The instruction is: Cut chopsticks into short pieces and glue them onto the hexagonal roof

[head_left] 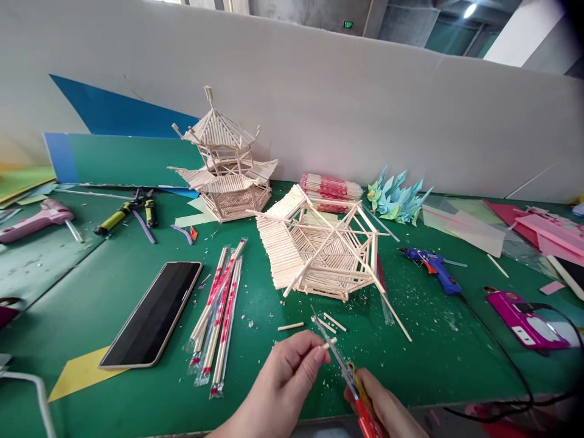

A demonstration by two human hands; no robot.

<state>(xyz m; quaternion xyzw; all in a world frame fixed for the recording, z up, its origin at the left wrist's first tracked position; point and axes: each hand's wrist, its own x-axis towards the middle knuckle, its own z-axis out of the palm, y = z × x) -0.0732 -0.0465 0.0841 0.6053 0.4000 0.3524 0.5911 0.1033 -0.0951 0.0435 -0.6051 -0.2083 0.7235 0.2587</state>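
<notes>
My left hand (289, 377) is closed in a pinch on a short piece of wooden stick (330, 344). My right hand (387, 398) grips a pair of scissors (349, 374) with red and yellow handles. Their blades point away from me and cross beside the stick at my left fingertips. Just beyond lie a few cut stick pieces (291, 326). Behind them a half-built stick pagoda frame (319, 249) leans open, slats covering its left side. A more complete two-roofed stick pagoda (223, 164) stands at the back.
Wrapped chopsticks (222, 310) and a phone (152, 316) lie left. A blue glue gun (433, 267) with a black cord and a magenta device (524, 319) are right. Pliers (123, 213) and a pink glue gun (39, 222) sit far left. Folded paper (396, 198) stands behind.
</notes>
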